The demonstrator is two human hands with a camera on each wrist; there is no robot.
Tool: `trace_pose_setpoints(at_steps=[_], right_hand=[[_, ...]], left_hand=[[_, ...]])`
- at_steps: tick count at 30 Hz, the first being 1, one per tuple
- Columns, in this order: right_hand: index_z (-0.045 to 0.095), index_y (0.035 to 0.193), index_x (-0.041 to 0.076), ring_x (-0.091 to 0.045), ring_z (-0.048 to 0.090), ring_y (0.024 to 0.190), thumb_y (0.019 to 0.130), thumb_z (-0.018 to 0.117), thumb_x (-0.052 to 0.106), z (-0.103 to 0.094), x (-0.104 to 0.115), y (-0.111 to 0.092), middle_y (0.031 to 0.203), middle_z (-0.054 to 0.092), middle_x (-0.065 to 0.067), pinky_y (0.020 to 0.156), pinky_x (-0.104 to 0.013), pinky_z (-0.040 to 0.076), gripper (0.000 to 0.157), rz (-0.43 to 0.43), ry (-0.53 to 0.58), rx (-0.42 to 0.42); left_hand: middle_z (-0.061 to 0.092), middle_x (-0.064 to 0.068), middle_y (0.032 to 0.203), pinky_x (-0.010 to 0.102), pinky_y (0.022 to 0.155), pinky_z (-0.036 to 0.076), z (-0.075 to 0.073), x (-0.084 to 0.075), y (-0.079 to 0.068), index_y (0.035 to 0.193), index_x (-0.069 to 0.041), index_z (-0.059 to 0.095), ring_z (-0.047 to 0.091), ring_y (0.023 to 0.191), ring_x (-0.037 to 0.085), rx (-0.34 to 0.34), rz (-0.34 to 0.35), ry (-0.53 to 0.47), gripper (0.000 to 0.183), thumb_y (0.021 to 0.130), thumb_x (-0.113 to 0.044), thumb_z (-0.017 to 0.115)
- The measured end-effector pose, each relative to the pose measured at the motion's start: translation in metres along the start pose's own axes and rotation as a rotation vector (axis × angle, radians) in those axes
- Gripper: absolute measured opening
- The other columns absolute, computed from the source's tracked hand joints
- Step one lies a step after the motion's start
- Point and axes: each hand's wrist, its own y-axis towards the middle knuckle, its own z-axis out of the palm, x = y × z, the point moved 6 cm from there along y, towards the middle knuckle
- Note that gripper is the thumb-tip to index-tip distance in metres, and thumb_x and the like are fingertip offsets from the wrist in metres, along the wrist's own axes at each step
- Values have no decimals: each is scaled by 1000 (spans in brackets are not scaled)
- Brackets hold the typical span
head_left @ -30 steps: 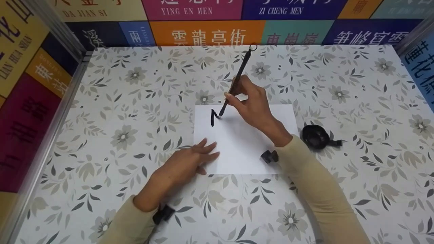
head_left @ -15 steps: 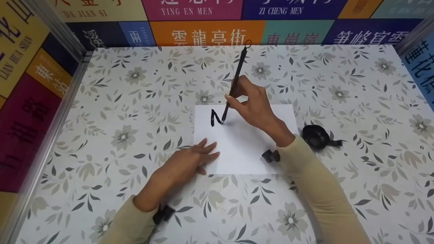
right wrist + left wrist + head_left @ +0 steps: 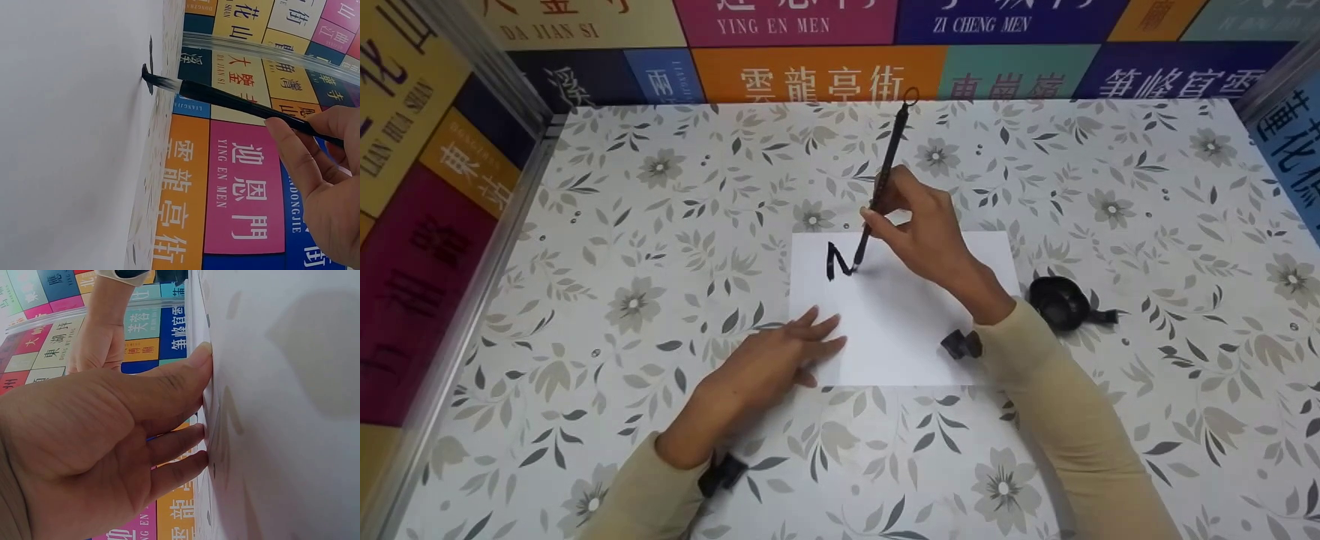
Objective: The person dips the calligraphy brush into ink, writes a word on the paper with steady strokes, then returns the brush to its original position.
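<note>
My right hand pinches a dark calligraphy brush by its handle, thumb against fingers. The brush stands steeply, its loop end up and away. In the right wrist view the inky bristles touch the white paper. Black strokes sit at the paper's upper left: a short upright, then a slanting line that ends at the brush tip. My left hand rests with spread fingers at the sheet's lower left. In the left wrist view its fingertips touch the surface.
To the right of the sheet stands a small black ink dish with a short handle. A black wrist camera juts from the right sleeve over the paper. Floral cloth covers the table. Colourful lettered panels rise behind and at both sides.
The slanting stroke has grown down and to the right, with the brush tip at its end. The brush has become a little more upright. My left hand has stayed in place.
</note>
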Motion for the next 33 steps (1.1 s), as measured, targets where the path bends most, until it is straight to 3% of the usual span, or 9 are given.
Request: trace_pose_setpoints(at_steps=[11, 20, 26, 33], right_hand=[[54, 99, -1, -12, 68, 80, 90, 67, 11, -1, -4, 0, 84, 67, -5, 61, -24, 56, 20, -15, 0, -51], [55, 101, 0, -12, 67, 81, 90, 67, 11, -6, -10, 0, 85, 66, -7, 63, -20, 55, 19, -34, -71, -118], [55, 100, 1, -13, 67, 78, 90, 67, 12, -8, -13, 1, 84, 66, -6, 61, -23, 56, 20, -61, -86, -146], [54, 101, -2, -13, 68, 83, 91, 66, 14, -13, -12, 1, 86, 63, -8, 64, -23, 56, 23, -69, -58, -170]], left_hand=[[33, -2, 151, 41, 108, 32, 1, 0, -1, 138, -17, 50, 22, 142, 23, 2, 7, -1, 58, 84, -2, 67], [32, -2, 151, 41, 110, 29, 0, -2, 0, 138, -16, 50, 22, 142, 22, 6, -6, 2, 57, 85, -1, 65], [32, -1, 151, 40, 110, 29, -1, -2, 0, 138, -16, 50, 22, 141, 23, -1, 9, 15, 59, 84, -1, 66], [32, -2, 151, 40, 109, 31, 0, -1, -1, 138, -16, 50, 22, 142, 21, 4, -7, 9, 60, 82, -2, 67]])
